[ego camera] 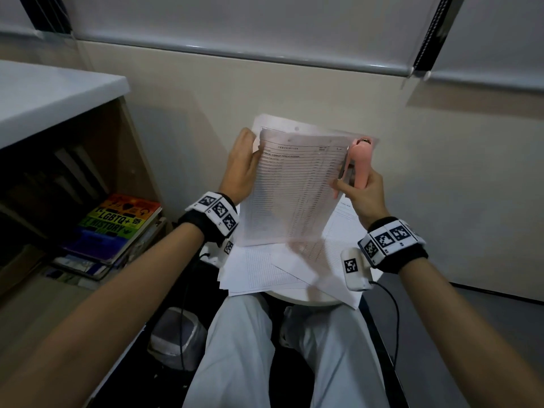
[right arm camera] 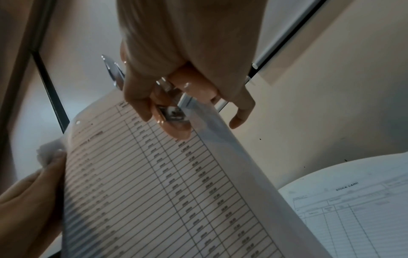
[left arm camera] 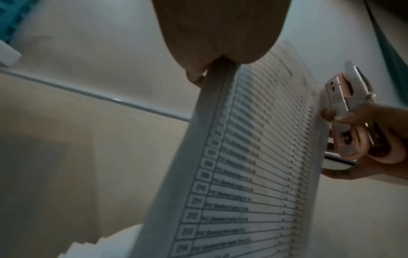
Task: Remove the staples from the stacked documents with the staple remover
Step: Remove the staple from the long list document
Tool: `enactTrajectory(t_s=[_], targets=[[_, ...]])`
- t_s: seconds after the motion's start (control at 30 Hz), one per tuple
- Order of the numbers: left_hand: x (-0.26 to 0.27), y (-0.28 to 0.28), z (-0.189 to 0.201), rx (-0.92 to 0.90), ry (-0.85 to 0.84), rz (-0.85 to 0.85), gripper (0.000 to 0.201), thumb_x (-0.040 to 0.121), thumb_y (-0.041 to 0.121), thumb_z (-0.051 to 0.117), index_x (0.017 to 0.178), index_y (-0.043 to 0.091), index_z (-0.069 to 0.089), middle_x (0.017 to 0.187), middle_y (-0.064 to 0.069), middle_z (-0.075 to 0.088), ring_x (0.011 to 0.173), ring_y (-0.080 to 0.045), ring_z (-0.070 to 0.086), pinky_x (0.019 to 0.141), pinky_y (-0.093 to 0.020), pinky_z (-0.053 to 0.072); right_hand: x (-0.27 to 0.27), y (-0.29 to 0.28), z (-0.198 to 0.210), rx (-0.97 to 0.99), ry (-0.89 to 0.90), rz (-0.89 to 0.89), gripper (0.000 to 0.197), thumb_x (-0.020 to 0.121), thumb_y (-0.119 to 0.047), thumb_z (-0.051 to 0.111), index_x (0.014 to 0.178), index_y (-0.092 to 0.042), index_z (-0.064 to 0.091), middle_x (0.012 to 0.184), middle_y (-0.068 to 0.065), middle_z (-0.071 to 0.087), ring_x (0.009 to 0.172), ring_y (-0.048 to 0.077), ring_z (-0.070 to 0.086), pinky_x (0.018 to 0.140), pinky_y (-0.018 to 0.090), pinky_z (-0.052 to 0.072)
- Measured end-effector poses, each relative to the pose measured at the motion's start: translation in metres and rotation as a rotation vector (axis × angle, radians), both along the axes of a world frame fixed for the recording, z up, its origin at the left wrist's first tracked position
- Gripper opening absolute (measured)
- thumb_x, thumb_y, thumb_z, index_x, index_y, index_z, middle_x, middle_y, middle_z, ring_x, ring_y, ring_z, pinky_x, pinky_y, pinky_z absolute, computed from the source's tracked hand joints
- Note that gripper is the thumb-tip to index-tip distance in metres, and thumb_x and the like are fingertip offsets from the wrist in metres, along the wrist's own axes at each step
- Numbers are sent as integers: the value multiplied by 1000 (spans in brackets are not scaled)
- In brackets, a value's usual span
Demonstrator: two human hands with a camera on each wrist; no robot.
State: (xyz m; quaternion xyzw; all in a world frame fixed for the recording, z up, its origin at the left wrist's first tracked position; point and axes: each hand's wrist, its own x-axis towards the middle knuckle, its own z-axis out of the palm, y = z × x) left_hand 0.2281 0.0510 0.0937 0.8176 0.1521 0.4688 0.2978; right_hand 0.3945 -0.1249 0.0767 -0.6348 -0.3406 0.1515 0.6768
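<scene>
A printed table document [ego camera: 291, 189] [left arm camera: 249, 157] [right arm camera: 159, 188] of several sheets is held up in the air between both hands. My left hand [ego camera: 241, 166] [left arm camera: 209, 43] pinches its left edge near the top. My right hand [ego camera: 360, 191] [right arm camera: 187, 69] grips the pink staple remover [ego camera: 360, 160] [left arm camera: 351, 122] [right arm camera: 174, 111] and also pinches the document's right edge with thumb and fingers. The remover's metal end points up beside the top right corner. No staple is visible.
More loose sheets [ego camera: 270, 269] [right arm camera: 353, 200] lie on a round white stool [ego camera: 306, 300] below, above my knees. A low shelf with books [ego camera: 114, 228] stands at the left. A beige wall [ego camera: 441, 172] is straight ahead.
</scene>
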Motion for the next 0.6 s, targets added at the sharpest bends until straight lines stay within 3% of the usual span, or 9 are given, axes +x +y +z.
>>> enactTrajectory(t_s=[0.1, 0.23, 0.33, 0.4, 0.47, 0.6], targets=[[11, -13, -3, -66, -104, 78, 33, 98, 42, 29, 88, 11, 36, 87, 7, 33, 75, 7, 36, 67, -6, 36, 0, 0, -2, -44, -26, 22, 55, 73, 5, 74, 124, 5, 53, 104, 4, 69, 95, 12, 69, 84, 28, 56], [13, -19, -7, -52, -236, 76, 42, 97, 38, 34, 93, -2, 50, 104, -10, 35, 88, 19, 39, 78, 1, 35, 3, -1, -6, -80, -55, 28, 59, 71, 1, 78, 125, 0, 54, 116, 14, 66, 106, 23, 65, 90, 39, 55], [4, -12, -6, 86, -178, -8, 27, 96, 22, 49, 97, -3, 57, 120, -14, 40, 103, 25, 39, 89, 3, 33, 6, -5, -6, -78, -43, 20, 61, 71, 0, 78, 126, 0, 53, 114, 14, 66, 104, 24, 66, 87, 38, 57], [-1, -2, -1, 214, -162, -74, 14, 93, 16, 55, 101, 5, 56, 124, -10, 42, 106, 19, 41, 94, 0, 34, 8, -7, -5, -74, -48, 13, 60, 70, -1, 78, 125, 0, 52, 113, 15, 67, 103, 24, 66, 86, 35, 57], [-4, 7, 5, 345, -116, -164, 19, 90, 16, 60, 107, 11, 53, 123, -7, 43, 105, 12, 43, 94, -7, 40, 9, -9, -3, -68, -59, 12, 60, 71, 1, 78, 125, 2, 52, 114, 16, 66, 102, 24, 66, 83, 30, 58], [-5, 19, 16, 550, 62, -246, 42, 88, 23, 67, 120, -1, 55, 116, -12, 52, 100, -16, 55, 85, -26, 53, 12, -11, 0, -85, -91, 35, 60, 71, 3, 77, 126, 3, 52, 114, 15, 66, 96, 12, 67, 78, 21, 57]])
